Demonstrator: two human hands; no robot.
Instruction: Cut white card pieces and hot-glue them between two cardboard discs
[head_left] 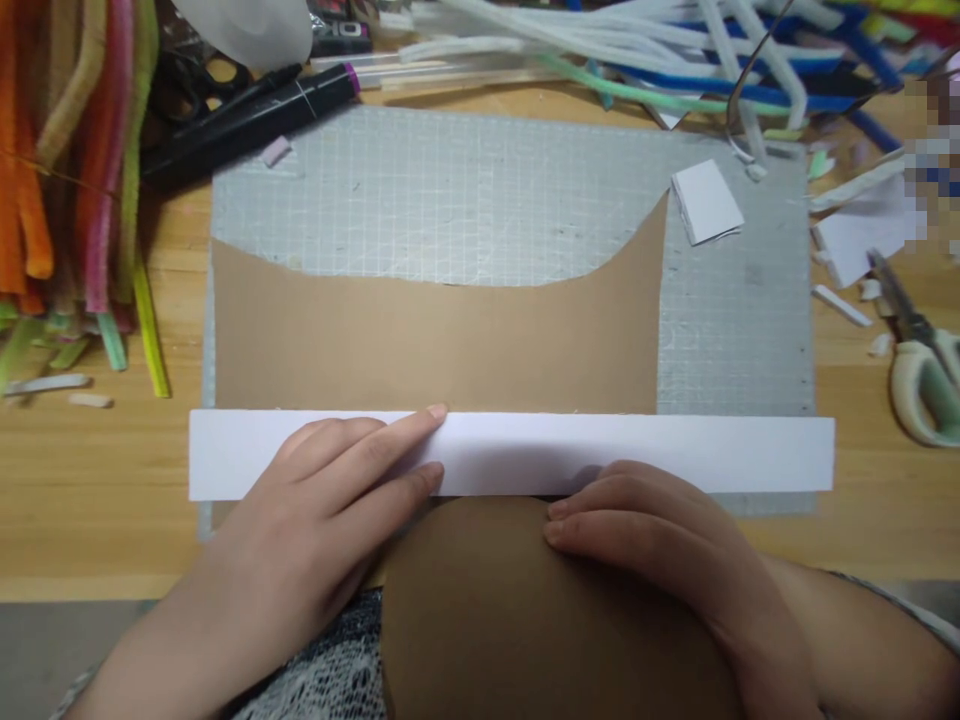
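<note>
A long white paper-like strip (637, 455) lies across the near part of the brown cardboard sheet (442, 345), whose far edge is curved inward. My left hand (322, 490) rests on the strip with fingers stretched out, the index fingertip at its far edge. My right hand (660, 540) lies with extended fingers over the strip's near edge and a rounded brown cardboard part (480, 590) in front of me. Whether that part joins the sheet under the strip is hidden. Neither thumb shows clearly.
Under the sheet is a grey gridded cutting mat (480, 190). A small white folded piece (706, 202) lies on it. Black markers (255, 120) and fuzzy pipe cleaners (97, 150) are at the left, white fuzzy stems (525, 25) at the back, scissors (926, 370) at the right.
</note>
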